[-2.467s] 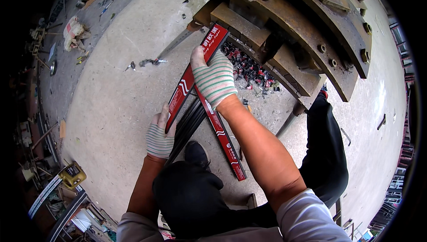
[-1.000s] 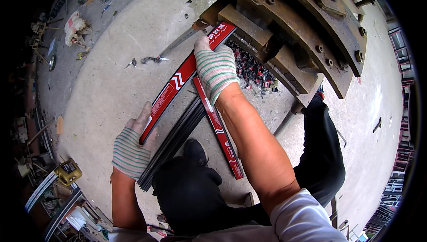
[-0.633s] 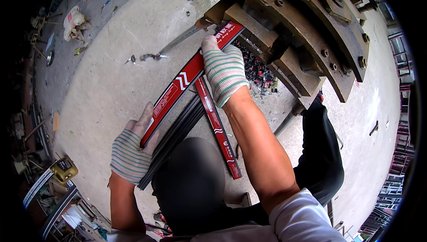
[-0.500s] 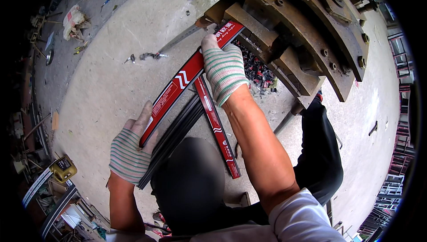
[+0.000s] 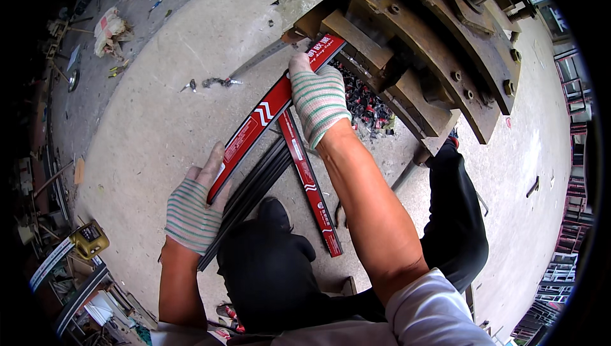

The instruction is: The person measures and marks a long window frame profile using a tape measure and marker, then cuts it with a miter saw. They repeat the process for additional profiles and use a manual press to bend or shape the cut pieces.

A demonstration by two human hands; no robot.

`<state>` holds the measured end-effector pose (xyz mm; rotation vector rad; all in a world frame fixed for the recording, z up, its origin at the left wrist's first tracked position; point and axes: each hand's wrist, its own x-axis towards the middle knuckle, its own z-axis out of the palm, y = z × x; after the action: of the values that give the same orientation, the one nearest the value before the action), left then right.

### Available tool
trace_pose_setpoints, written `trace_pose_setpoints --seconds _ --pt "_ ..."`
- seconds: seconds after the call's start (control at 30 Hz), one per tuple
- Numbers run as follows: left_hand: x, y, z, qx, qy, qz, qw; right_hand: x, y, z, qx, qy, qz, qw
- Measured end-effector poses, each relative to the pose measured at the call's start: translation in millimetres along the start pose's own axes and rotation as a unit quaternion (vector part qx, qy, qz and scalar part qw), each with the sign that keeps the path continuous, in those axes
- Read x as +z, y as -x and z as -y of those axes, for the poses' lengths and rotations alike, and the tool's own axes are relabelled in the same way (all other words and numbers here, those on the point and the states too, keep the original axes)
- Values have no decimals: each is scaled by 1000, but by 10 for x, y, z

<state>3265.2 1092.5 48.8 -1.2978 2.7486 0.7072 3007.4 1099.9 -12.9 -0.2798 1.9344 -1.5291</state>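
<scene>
A long bar with a red printed face and dark edges [image 5: 264, 112] slants across the middle, held in both striped knit gloves. My right hand [image 5: 320, 101] is closed round its upper part, thumb on the red face. At the lower end my left hand [image 5: 194, 215] grips it, with fingers along the side. The bar's upper end meets the lower blocks of a rusty steel machine [image 5: 382, 50]; whether it enters a slot I cannot tell. Beneath lie several dark bars [image 5: 258, 171] and a second red-faced bar [image 5: 305, 180].
Black and red offcuts [image 5: 369, 107] lie piled under the machine. A thin metal strip [image 5: 261, 55] reaches left from it. My dark-trousered legs [image 5: 264, 269] are close below the bars. A yellow-brown jug [image 5: 90, 240] stands at the left, and frames [image 5: 573, 206] line the far right.
My left hand has shifted slightly right and up along with the bar's lower end. My near knee has moved down, so a dark shoe now shows. The head view has shifted a little.
</scene>
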Motion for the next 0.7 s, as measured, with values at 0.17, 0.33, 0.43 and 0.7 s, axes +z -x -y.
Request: trace_pose_setpoints --seconds 0.17,0.33,0.43,0.7 --pt "-72 50 -94 -36 -24 12 999 -52 103 82 47 -53 36 997" --pt "101 96 14 1 -39 -14 999 -76 114 67 25 -104 43 993" --pt "275 75 114 13 -36 -23 999 -61 38 -57 -22 -94 32 995" --pt "426 135 120 6 -58 -16 998 -166 55 -75 -4 -56 62 996"
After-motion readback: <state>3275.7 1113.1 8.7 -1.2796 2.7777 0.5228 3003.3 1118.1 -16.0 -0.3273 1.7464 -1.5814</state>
